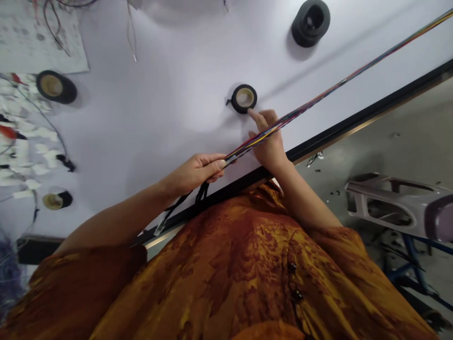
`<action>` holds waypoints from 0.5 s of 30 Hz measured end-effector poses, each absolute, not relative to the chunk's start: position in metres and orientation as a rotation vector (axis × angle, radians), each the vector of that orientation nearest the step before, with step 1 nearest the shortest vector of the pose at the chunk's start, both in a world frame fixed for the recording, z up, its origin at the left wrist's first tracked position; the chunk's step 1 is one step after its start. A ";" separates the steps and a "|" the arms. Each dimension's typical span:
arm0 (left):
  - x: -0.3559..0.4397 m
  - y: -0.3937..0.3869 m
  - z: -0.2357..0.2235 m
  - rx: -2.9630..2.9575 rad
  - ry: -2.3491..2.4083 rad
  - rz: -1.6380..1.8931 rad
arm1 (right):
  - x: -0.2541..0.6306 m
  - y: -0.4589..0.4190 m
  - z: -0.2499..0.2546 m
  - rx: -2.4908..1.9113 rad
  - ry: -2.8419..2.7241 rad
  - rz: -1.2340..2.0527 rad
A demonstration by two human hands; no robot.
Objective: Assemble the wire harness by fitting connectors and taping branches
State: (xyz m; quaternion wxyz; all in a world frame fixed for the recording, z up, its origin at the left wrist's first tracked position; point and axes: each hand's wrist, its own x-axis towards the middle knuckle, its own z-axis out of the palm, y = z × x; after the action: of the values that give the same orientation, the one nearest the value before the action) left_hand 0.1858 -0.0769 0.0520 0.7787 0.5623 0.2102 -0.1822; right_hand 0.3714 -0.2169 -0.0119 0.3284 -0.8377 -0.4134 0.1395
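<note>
We: left hand closed firmly on multicolour wire bundle, bundle kept straight; right hand narrow grip, same bundle; index fingertip against black tape roll, 11 o'clock.

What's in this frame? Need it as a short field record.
left hand: pinches a multicoloured wire bundle
right hand: bundle runs across it; one finger reaches a black tape roll, contact unclear
surface: white table, dark edge
also on table: two more tape rolls, thick black roll, paper sheet
beyond edge: grey cast frame
worn: orange-patterned shirt
</note>
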 end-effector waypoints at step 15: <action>0.178 -0.095 0.053 1.038 0.536 -0.300 | 0.292 -0.280 0.027 -1.900 -0.858 0.783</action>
State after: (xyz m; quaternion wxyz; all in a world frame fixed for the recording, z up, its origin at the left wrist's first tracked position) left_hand 0.1778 -0.0952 0.0526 0.8235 0.4882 0.2522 -0.1412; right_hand 0.2917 -0.2799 0.0268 0.4417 -0.7654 -0.3456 0.3156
